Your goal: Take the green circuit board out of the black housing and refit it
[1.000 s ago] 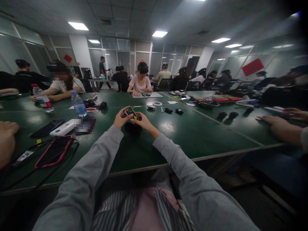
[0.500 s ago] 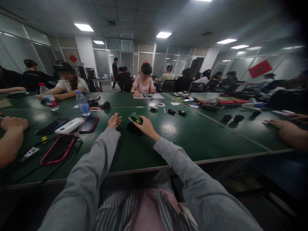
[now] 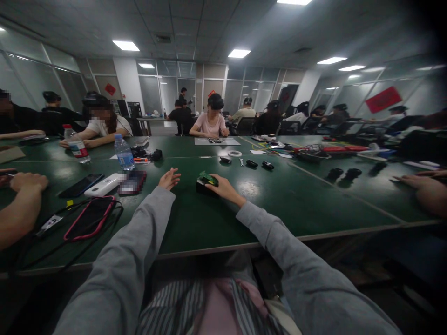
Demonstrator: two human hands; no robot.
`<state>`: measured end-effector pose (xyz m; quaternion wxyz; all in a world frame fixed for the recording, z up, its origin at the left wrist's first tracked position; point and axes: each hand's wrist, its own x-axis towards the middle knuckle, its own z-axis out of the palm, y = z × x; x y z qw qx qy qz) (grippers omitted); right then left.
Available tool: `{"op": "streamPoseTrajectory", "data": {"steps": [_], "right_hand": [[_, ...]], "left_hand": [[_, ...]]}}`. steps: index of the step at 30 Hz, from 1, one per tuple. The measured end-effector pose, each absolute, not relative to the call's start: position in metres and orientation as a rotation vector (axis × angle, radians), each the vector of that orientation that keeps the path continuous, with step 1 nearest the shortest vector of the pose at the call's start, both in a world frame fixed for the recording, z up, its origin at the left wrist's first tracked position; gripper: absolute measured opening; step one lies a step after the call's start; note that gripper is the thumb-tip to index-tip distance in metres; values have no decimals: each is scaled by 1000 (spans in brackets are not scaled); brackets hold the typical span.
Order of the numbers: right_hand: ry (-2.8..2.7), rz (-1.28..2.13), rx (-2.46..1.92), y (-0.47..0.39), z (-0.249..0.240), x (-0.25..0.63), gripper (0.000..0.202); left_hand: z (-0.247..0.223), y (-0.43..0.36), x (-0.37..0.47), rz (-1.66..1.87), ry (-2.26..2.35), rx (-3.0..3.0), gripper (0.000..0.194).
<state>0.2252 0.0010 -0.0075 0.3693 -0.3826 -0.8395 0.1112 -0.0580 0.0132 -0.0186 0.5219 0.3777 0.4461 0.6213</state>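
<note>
My right hand [image 3: 225, 189] is closed on a small green packet [image 3: 207, 177], pinched between thumb and fingers. A dark, box-like object [image 3: 202, 187] sits directly under the packet on the green table. Whether the packet touches it I cannot tell. To the left, my left hand [image 3: 169, 179] hovers over the table, empty, its fingers apart and palm turned towards the packet.
Phones, a white device [image 3: 104, 184], a pink-rimmed case [image 3: 90, 217] and cables lie at left, near two bottles [image 3: 124, 152]. Ahead are a white ring [image 3: 234, 153], a small wrench [image 3: 241, 162] and several black items [image 3: 252, 164]. Other people's hands rest at both sides.
My right hand has moved the green packet rightward and down, closer to the dark object. My left hand stays open in nearly the same place. The view has shifted slightly.
</note>
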Motion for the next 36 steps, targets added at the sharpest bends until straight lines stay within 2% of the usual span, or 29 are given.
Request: {"op": "streamPoseTrajectory", "data": {"steps": [12, 18, 29, 36], "right_hand": [[-1461, -216, -1749, 67, -26, 445, 58], [-1251, -324, -1871, 61, -37, 524, 55], [-1205, -342, -1975, 50, -36, 534, 61], [-1320, -385, -2011, 46, -33, 532, 49]], "left_hand": [[-22, 8, -86, 1467, 1070, 821, 35], [-19, 4, -83, 1465, 1056, 821, 33], [-21, 7, -85, 1445, 1058, 831, 30], [-21, 8, -85, 1434, 1064, 833, 28]]}}
